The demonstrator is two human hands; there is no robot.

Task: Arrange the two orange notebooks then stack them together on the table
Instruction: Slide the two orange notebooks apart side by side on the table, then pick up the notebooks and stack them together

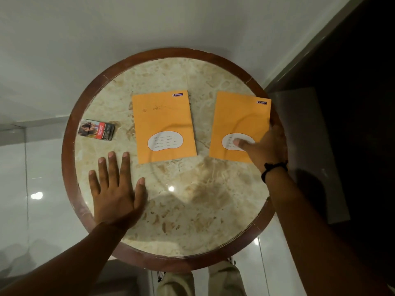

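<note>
- Orange covers mark both task things: the right notebook lies under the right hand, at the tabletop's right rim, its far corner over the wooden edge.
- That grip is closing on the book: thumb pressed on the white label, fingers curled round the book's right edge. Whether it is lifted I cannot tell.
- From this grip, the left notebook lies to the left, apart, a strip of marble between the two.
- Both books run long axis away from the person, labels nearest; they are tilted slightly, in opposite directions, so not quite parallel.
- Left hand lies flat and spread on the marble, holding nothing, just near-left of the left notebook and nearer to it than the right hand.
- Count: two orange notebooks, two hands, one small printed pack left of the books.
- Judgement: stacking calls for carrying the gripped book leftward onto the other.
</note>
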